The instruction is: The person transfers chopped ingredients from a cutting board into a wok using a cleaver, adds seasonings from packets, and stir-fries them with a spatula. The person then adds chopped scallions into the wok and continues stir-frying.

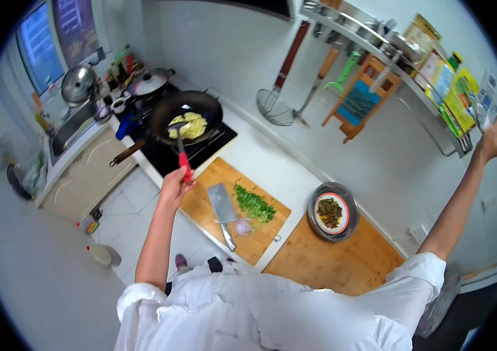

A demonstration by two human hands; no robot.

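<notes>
My left hand [177, 186] is closed round the red handle of a spatula [183, 158], whose head rests on yellow egg [193, 125] in a black wok [159, 117] on the stove. Far to the right, my right hand [496, 138] is raised beside the wall shelf, its fingers closed on a clear plastic bag [490, 102]. Chopped greens [254, 203], a cleaver [221, 205] and a purple onion [243, 227] lie on the cutting board [273, 206] below the stove. A plate of dark food [329, 213] sits in a metal bowl [350, 227].
A lidded pot [149, 83] stands behind the wok, beside bottles and the sink [67, 137]. Strainers and a grater [360, 100] hang beneath the shelf [371, 44], which holds food packets [444, 82]. A bottle [100, 255] stands on the floor.
</notes>
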